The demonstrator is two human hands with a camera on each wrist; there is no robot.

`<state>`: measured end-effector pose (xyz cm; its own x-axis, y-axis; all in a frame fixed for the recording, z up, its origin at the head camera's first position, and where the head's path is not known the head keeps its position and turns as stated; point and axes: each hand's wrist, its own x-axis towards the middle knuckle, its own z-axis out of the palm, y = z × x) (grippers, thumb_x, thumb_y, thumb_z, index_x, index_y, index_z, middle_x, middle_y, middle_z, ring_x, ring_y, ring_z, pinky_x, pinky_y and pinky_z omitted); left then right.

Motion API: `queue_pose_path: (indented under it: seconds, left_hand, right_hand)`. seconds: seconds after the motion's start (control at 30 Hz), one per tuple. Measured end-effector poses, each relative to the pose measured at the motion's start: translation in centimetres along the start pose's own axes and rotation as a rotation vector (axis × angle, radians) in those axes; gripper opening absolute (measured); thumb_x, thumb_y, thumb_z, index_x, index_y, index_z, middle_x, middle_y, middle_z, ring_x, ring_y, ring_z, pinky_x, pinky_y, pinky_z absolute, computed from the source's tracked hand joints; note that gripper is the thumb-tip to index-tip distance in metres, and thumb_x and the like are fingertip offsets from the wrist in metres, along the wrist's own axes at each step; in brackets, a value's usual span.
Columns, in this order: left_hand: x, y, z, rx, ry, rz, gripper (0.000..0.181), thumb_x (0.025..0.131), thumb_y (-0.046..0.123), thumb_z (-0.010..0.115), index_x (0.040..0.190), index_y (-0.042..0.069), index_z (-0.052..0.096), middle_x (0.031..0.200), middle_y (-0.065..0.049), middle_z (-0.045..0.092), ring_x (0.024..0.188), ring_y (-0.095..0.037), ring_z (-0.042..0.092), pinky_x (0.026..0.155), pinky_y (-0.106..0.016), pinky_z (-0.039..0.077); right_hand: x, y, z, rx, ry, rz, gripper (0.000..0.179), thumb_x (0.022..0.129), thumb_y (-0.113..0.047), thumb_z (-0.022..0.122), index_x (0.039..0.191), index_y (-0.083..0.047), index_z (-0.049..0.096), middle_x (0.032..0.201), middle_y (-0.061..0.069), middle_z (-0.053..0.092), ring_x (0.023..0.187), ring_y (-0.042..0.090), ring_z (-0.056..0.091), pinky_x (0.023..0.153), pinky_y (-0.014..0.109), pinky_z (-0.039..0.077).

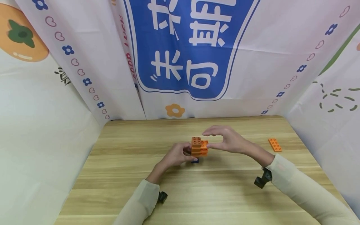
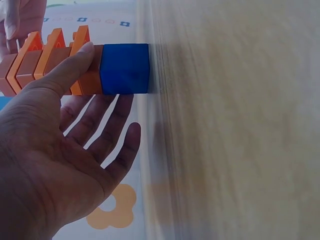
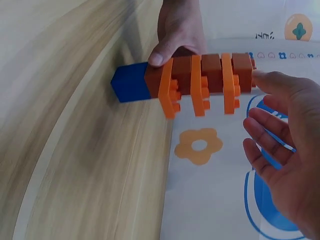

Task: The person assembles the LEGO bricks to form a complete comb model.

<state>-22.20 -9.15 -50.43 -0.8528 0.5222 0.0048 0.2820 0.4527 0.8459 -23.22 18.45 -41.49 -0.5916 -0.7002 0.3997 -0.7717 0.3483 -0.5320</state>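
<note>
A tower of toy building bricks stands on the table, with a blue brick point(image 3: 131, 82) at the bottom. Above it, orange-brown bricks point(image 1: 196, 142) alternate with three thin orange plates point(image 3: 197, 87) that jut out to one side. My left hand point(image 1: 177, 154) holds the tower low down, its thumb pressed on the lowest brown brick and its fingers partly hidden behind. Beside the top is my right hand point(image 1: 230, 140), fingers spread and gripping nothing. One of its fingertips is close to the top brick in the right wrist view; whether they touch, I cannot tell.
A loose orange plate point(image 1: 274, 145) lies studs up on the wooden table point(image 1: 126, 187), to the right. White printed cloth point(image 1: 253, 78) hangs behind the table and along both sides. Each forearm carries a small black device point(image 1: 263, 178).
</note>
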Motion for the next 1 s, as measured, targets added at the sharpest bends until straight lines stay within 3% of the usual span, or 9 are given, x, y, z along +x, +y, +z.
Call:
queue_pose_path:
  seconds: [0.57, 1.0]
  left_hand:
    - [-0.1, -0.1, 0.1, 0.005, 0.003, -0.007, 0.026, 0.087, 0.020, 0.091, 0.106, 0.013, 0.075, 0.102, 0.004, 0.076, 0.094, -0.009, 0.071, 0.084, -0.026, 0.060]
    - [0.0, -0.1, 0.1, 0.001, 0.009, -0.007, 0.026, 0.088, 0.022, 0.090, 0.106, 0.013, 0.075, 0.103, 0.004, 0.076, 0.095, -0.011, 0.071, 0.083, -0.026, 0.060]
  right_hand:
    - [-3.1, 2.2, -2.1, -0.091, 0.005, 0.015, 0.043, 0.085, -0.017, 0.091, 0.126, -0.009, 0.077, 0.126, 0.007, 0.075, 0.117, 0.027, 0.071, 0.098, 0.049, 0.059]
    - [-5.8, 3.9, -3.5, -0.144, -0.003, 0.089, 0.042, 0.084, -0.018, 0.092, 0.123, -0.009, 0.078, 0.123, 0.005, 0.077, 0.114, 0.026, 0.073, 0.094, 0.050, 0.061]
